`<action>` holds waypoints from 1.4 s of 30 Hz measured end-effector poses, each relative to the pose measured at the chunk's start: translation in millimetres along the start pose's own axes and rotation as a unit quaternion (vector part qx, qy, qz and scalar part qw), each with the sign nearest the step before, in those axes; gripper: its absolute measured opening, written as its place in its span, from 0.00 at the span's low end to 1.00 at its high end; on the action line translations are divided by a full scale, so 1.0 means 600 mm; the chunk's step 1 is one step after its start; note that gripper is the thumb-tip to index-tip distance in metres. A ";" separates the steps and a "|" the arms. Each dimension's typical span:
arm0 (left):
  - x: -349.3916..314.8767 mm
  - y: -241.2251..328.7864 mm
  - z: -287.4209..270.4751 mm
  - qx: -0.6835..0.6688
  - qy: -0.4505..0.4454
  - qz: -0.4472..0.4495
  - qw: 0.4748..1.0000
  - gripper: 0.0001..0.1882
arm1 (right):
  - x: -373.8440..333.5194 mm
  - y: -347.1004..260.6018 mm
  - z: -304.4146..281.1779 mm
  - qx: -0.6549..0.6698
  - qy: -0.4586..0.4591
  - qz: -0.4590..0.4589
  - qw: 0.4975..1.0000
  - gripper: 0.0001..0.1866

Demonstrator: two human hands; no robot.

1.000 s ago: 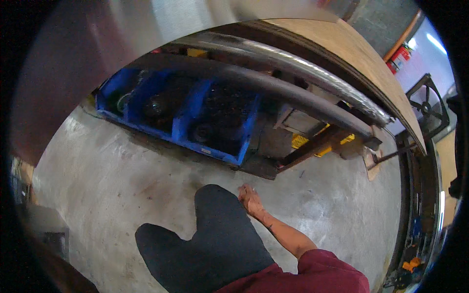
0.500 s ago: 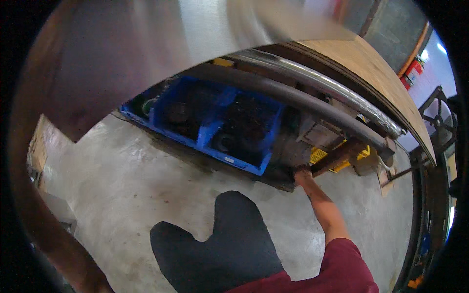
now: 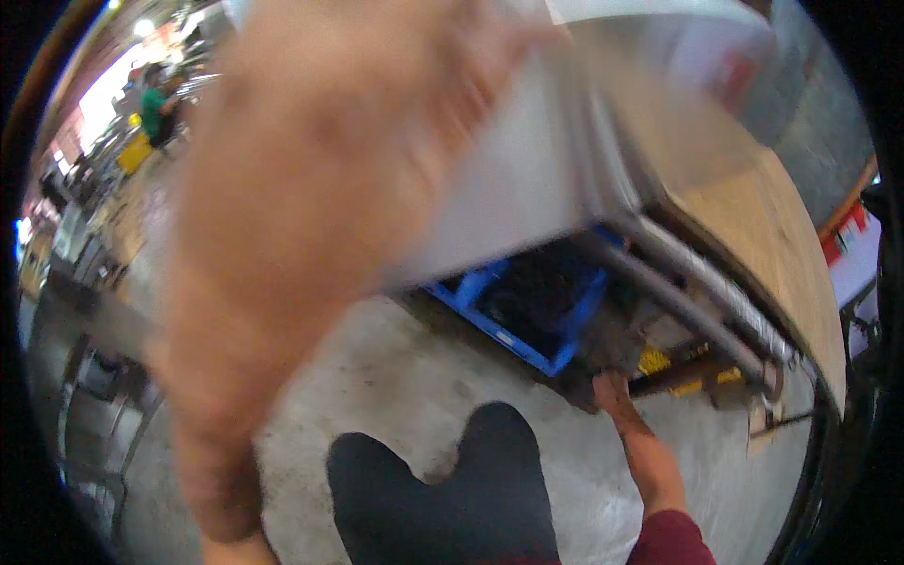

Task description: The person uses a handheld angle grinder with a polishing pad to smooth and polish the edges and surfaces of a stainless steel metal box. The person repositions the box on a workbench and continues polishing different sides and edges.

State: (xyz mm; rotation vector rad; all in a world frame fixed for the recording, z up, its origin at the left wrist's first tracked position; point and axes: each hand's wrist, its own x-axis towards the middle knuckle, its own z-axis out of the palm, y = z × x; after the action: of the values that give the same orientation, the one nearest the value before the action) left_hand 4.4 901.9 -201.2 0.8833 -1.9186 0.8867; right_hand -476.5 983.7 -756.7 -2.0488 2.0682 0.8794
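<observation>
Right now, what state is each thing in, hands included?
Left hand: raised close to the camera, blurred, against the pale metal panel; grip cannot be told.
Right hand: stretched low, at the edge of the blue bin; fingers hidden.
Blue bin: under the bench, open-topped, holding dark parts.
Grey rails: lying along the bench's underside.
Concrete floor: bare, stained.

Red-and-white sign (image 3: 845,247) on wall at far right edge.
</observation>
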 end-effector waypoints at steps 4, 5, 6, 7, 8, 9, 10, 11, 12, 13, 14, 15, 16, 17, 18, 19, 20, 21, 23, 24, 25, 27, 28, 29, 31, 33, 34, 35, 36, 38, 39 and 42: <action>0.043 0.027 0.026 -0.112 0.005 -0.047 0.993 0.27 | -0.128 0.084 0.009 -0.030 0.129 0.055 0.990 0.38; 0.060 0.042 0.024 -0.134 -0.018 -0.050 0.990 0.28 | -0.148 0.076 -0.014 -0.021 0.049 0.042 0.998 0.46; 0.048 0.019 -0.010 -0.104 -0.078 -0.056 0.990 0.28 | -0.155 -0.020 -0.085 0.037 0.025 -0.038 0.998 0.40; 0.060 0.012 -0.022 -0.129 -0.118 -0.054 0.983 0.29 | -0.190 -0.024 -0.126 0.027 0.039 -0.071 0.996 0.39; 0.072 0.009 -0.032 -0.169 -0.136 -0.069 0.974 0.30 | -0.226 -0.030 -0.152 0.018 0.056 -0.093 0.994 0.37; 0.082 0.002 -0.041 -0.242 -0.178 -0.093 0.949 0.32 | -0.253 -0.030 -0.190 0.018 0.025 -0.092 0.995 0.36; 0.092 -0.011 -0.057 -0.287 -0.178 -0.113 0.935 0.30 | -0.278 -0.048 -0.245 0.019 -0.003 -0.100 0.995 0.36; 0.100 -0.020 -0.071 -0.340 -0.171 -0.135 0.915 0.28 | -0.306 -0.050 -0.278 0.010 0.044 -0.112 0.993 0.36; 0.105 -0.027 -0.093 -0.357 -0.170 -0.162 0.904 0.27 | -0.332 -0.049 -0.313 0.003 0.090 -0.124 0.988 0.36; 0.111 -0.031 -0.113 -0.378 -0.169 -0.187 0.891 0.26 | -0.359 -0.049 -0.371 0.014 0.081 -0.136 0.987 0.36; 0.118 -0.015 -0.133 -0.391 -0.171 -0.216 0.878 0.25 | -0.387 -0.037 -0.429 0.024 0.072 -0.158 0.985 0.37; 0.129 -0.015 -0.174 -0.395 -0.195 -0.273 0.855 0.23 | -0.425 -0.052 -0.507 0.044 0.066 -0.183 0.980 0.37; 0.127 -0.009 -0.205 -0.409 -0.208 -0.325 0.827 0.22 | -0.470 -0.059 -0.590 0.053 0.093 -0.200 0.974 0.32; 0.120 0.001 -0.232 -0.421 -0.214 -0.366 0.802 0.21 | -0.517 -0.059 -0.679 0.056 0.119 -0.221 0.966 0.27; 0.112 0.007 -0.257 -0.433 -0.221 -0.403 0.776 0.20 | -0.554 -0.065 -0.755 0.064 0.147 -0.241 0.957 0.22; 0.103 0.013 -0.284 -0.444 -0.266 -0.454 0.726 0.21 | -0.585 -0.066 -0.814 0.085 0.181 -0.262 0.944 0.21; 0.101 0.019 -0.310 -0.455 -0.308 -0.501 0.669 0.21 | -0.614 -0.060 -0.867 0.103 0.214 -0.280 0.930 0.20; 0.107 0.024 -0.336 -0.478 -0.339 -0.518 0.623 0.23 | -0.634 -0.059 -0.914 0.122 0.250 -0.298 0.913 0.20; 0.132 0.036 -0.385 -0.526 -0.397 -0.548 0.515 0.27 | -0.675 -0.059 -1.002 0.111 0.249 -0.311 0.910 0.28; 0.140 0.049 -0.402 -0.551 -0.384 -0.549 0.497 0.30 | -0.692 -0.052 -1.043 0.105 0.248 -0.319 0.909 0.32; 0.144 0.059 -0.413 -0.577 -0.368 -0.547 0.481 0.32 | -0.707 -0.036 -1.101 0.098 0.233 -0.354 0.900 0.34; 0.159 0.068 -0.440 -0.617 -0.338 -0.564 0.432 0.38 | -0.745 -0.017 -1.214 0.097 0.183 -0.432 0.878 0.40; 0.171 0.072 -0.440 -0.646 -0.319 -0.566 0.400 0.40 | -0.760 -0.010 -1.248 0.085 0.208 -0.438 0.870 0.41; 0.174 0.078 -0.443 -0.665 -0.302 -0.575 0.369 0.42 | -0.768 -0.016 -1.272 0.080 0.231 -0.454 0.857 0.43; 0.147 0.097 -0.425 -0.685 -0.247 -0.572 0.377 0.44 | -0.769 -0.029 -1.302 0.060 0.263 -0.471 0.840 0.48; 0.175 0.061 -0.436 -0.635 -0.317 -0.593 0.380 0.43 | -0.760 -0.042 -1.323 0.039 0.306 -0.490 0.815 0.47; 0.180 0.055 -0.430 -0.657 -0.273 -0.602 0.362 0.43 | -0.755 -0.046 -1.335 0.024 0.307 -0.483 0.820 0.45; 0.190 0.045 -0.424 -0.675 -0.229 -0.609 0.348 0.43 | -0.749 -0.051 -1.347 0.012 0.313 -0.470 0.825 0.43; 0.204 0.029 -0.420 -0.693 -0.204 -0.603 0.339 0.43 | -0.734 -0.058 -1.350 0.024 0.319 -0.470 0.823 0.40; 0.204 -0.005 -0.400 -0.712 -0.174 -0.589 0.340 0.44 | -0.720 -0.070 -1.382 0.065 0.277 -0.473 0.834 0.46; 0.210 -0.031 -0.394 -0.709 -0.175 -0.603 0.321 0.45 | -0.708 -0.076 -1.399 0.077 0.266 -0.477 0.834 0.51; 0.231 -0.107 -0.365 -0.747 -0.122 -0.571 0.318 0.46 | -0.683 -0.090 -1.466 0.115 0.265 -0.476 0.830 0.53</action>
State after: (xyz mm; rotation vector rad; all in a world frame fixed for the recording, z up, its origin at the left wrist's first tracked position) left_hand 83.8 1016.8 26.0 0.6800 -0.8598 -1.7799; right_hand -106.8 945.9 141.8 -2.8558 0.8689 -0.1211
